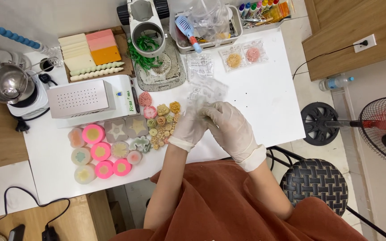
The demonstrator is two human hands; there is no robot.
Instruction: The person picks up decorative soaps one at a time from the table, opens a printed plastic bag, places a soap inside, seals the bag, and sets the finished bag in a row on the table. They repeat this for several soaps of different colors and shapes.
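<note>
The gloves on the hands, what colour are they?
White thin gloves, seen best in the head view.

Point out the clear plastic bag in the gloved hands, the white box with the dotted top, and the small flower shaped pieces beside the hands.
clear plastic bag [203, 99], head view, its crumpled middle.
white box [82, 99], head view, its perforated top.
small flower shaped pieces [162, 121], head view, middle of the cluster.

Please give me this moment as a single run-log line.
left hand: gloved, on clear bag | right hand: gloved, on same bag | flower pieces beside hands | white table
</note>
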